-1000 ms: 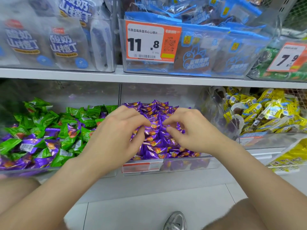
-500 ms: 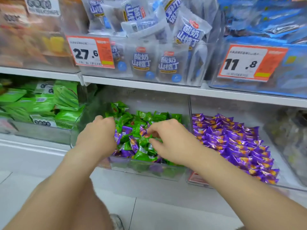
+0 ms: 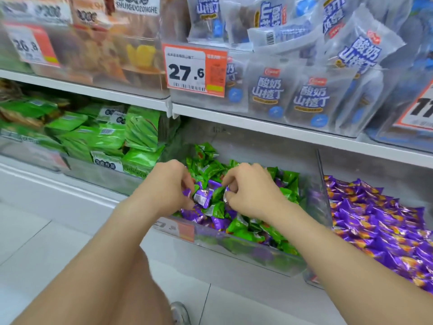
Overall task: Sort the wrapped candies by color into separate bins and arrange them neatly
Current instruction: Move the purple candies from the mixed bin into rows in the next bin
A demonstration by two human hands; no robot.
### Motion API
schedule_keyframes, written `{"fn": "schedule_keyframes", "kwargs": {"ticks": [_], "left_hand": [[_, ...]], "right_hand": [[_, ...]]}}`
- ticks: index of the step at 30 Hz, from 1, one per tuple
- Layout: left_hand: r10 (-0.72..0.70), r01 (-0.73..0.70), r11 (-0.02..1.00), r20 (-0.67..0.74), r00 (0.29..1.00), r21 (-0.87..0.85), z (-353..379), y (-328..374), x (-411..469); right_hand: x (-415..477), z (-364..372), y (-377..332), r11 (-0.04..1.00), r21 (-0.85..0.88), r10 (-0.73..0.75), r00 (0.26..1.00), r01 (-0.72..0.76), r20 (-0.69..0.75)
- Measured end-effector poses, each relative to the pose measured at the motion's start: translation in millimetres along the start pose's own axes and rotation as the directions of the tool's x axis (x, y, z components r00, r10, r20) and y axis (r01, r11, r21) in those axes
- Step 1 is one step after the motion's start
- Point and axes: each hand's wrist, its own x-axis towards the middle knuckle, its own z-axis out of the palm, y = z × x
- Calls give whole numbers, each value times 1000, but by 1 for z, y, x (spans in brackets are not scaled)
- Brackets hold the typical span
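Left hand [image 3: 172, 184] and right hand [image 3: 249, 192] each pinch purple candies [image 3: 202, 198] in the green bin [image 3: 246, 256]; next, I'd say, carry them right to the purple bin [image 3: 326, 202].

The white and orange price tag [image 3: 195, 69] reading 27.6 hangs on the front of a clear box, and just right of it stand frosted packets [image 3: 267, 90] with blue print. Well left of the tag a blurred tag [image 3: 28, 46] reads 26.8, and between the two sit yellow pieces [image 3: 140, 55] behind clear plastic. Below the tag runs the white shelf board [image 3: 257, 124], with flat green packets [image 3: 140, 130] stacked below and left of it, and far beneath lie pale floor tiles [image 3: 46, 231] and a grey shoe tip [image 3: 180, 313].
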Motion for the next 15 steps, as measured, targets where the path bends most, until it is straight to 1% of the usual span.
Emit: {"fn": "schedule_keyframes", "kwargs": {"ticks": [2, 4, 5, 6, 7, 8, 9, 11, 13, 15], "left_hand": [[16, -21, 998, -76, 997, -61, -2, -4, 2], [24, -42, 993, -163, 986, -113, -4, -6, 3], [36, -57, 993, -193, 981, -105, -4, -7, 3], [56, -71, 995, -194, 979, -70, -3, -7, 2], [75, -79, 997, -163, 984, -22, 0, -7, 2], [87, -85, 996, -107, 990, 24, 4, -7, 1], [90, -87, 994, -42, 995, 63, 8, -6, 1], [86, -92, 990, 60, 994, 104, 13, -1, -1], [78, -94, 987, 123, 989, 132, 13, 5, -1], [78, -129, 962, 210, 975, 242, 13, 12, 0]], "right_hand": [[-1, 4, -4, 992, 121, -17, 993, 32, -119], [4, 7, -10, 973, 204, -56, 971, 105, -233], [7, 8, -13, 963, 224, -88, 960, 150, -264], [11, 12, -14, 958, 216, -128, 954, 190, -271], [16, 16, -15, 959, 184, -170, 957, 215, -234], [20, 22, -14, 964, 143, -201, 968, 223, -150], [24, 28, -13, 970, 112, -212, 977, 214, -36], [30, 40, -12, 979, 75, -199, 965, 189, 168], [34, 47, -14, 981, 39, -192, 949, 189, 251], [38, 51, -16, 984, 27, -177, 950, 176, 257]]}}
